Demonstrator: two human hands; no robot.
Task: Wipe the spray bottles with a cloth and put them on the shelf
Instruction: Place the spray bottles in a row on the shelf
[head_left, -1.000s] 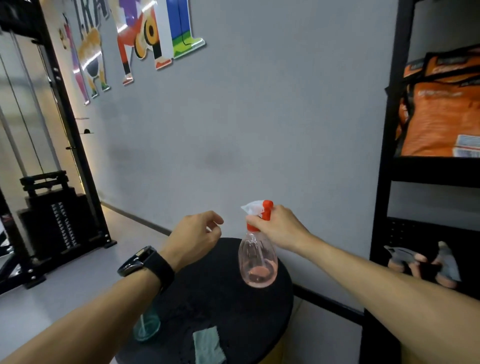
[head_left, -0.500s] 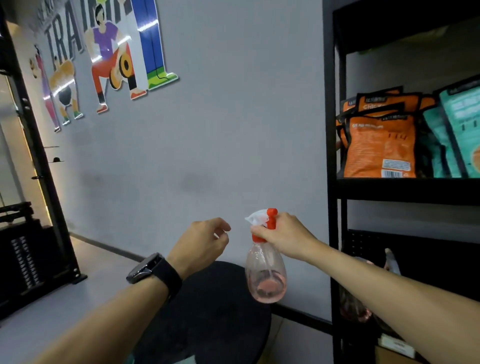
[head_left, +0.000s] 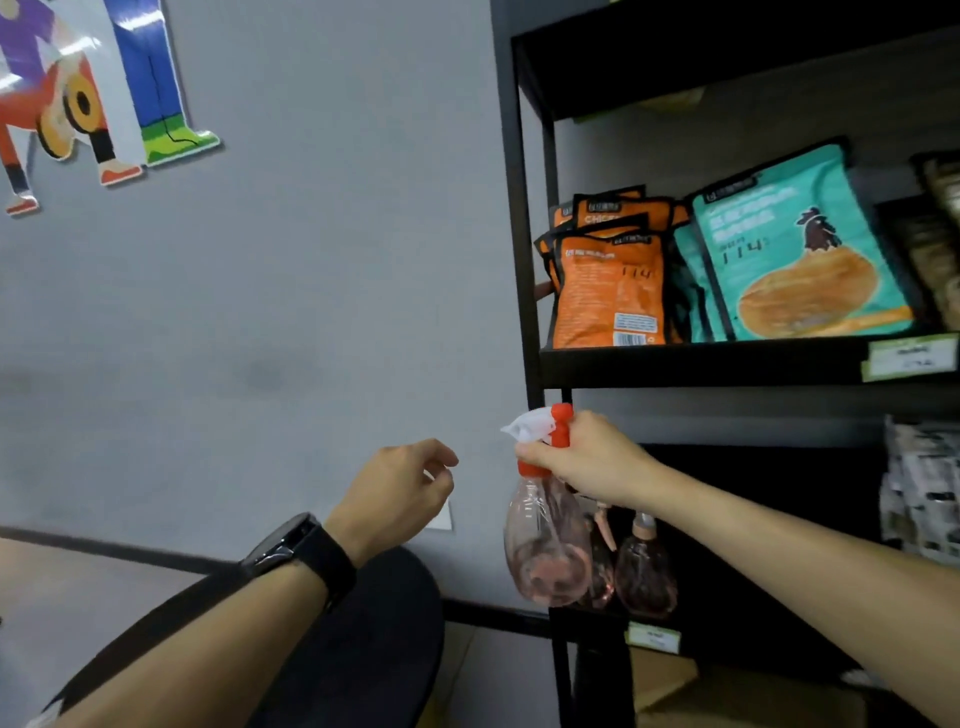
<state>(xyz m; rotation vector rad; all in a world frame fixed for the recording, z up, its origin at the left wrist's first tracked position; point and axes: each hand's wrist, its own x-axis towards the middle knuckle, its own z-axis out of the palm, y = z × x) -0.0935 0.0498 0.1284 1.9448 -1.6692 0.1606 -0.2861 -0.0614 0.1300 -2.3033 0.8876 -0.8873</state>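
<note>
My right hand (head_left: 587, 460) grips the red-and-white trigger head of a clear pink spray bottle (head_left: 545, 551), which hangs in the air just in front of the black shelf's left post (head_left: 519, 260). Two more spray bottles (head_left: 644, 571) stand on the lower shelf board behind it. My left hand (head_left: 400, 493), wearing a black watch, hovers to the left of the bottle with loosely curled fingers that hold nothing. The cloth is out of view.
The black round table (head_left: 374, 649) lies below my left arm. Orange bags (head_left: 608, 280) and teal bags (head_left: 795, 249) fill the shelf above. Packets (head_left: 919, 488) sit at the right of the lower shelf. A grey wall with a mural is at left.
My view and the held bottle have swung right, from above the round table to the front of the shelf. The cloth and the teal bottle on the table have left the view.
</note>
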